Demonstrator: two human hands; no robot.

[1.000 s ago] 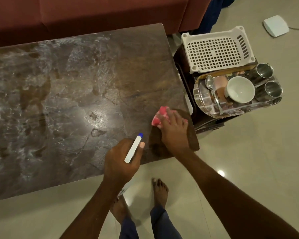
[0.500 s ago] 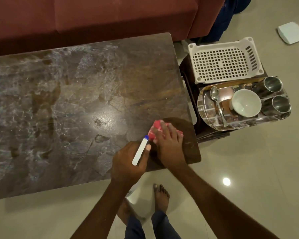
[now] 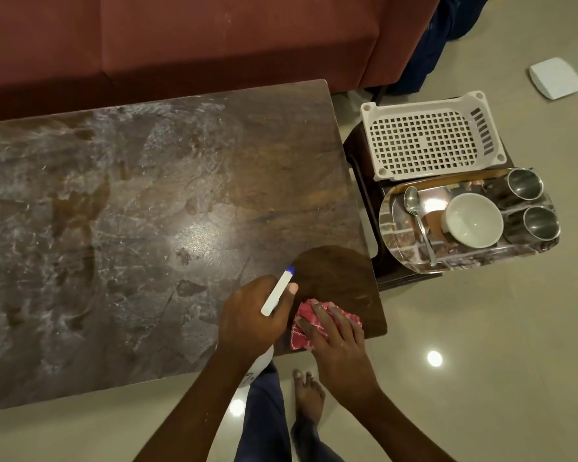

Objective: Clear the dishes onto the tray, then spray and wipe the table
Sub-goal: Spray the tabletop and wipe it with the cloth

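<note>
The brown table [image 3: 154,208] is streaked with whitish spray film, except a dark wiped patch at its near right corner. My right hand [image 3: 334,331] presses a red-and-white cloth [image 3: 302,331] flat on that corner by the front edge. My left hand [image 3: 252,315] grips a white spray bottle [image 3: 278,291] with a blue tip, just left of the cloth; the bottle's body is mostly hidden under the hand. To the right a steel tray [image 3: 396,241] holds a white bowl [image 3: 473,220], a spoon [image 3: 417,218] and two steel cups [image 3: 524,185].
A white perforated basket [image 3: 429,136] sits behind the tray on a dark side stand. A maroon sofa [image 3: 197,38] runs along the table's far edge. A white box [image 3: 554,78] lies on the tiled floor far right. My bare feet [image 3: 307,391] stand by the table's front edge.
My right hand has dragged the cloth back toward the table's front edge, widening the dark wiped patch. My left hand with the bottle has stayed beside it.
</note>
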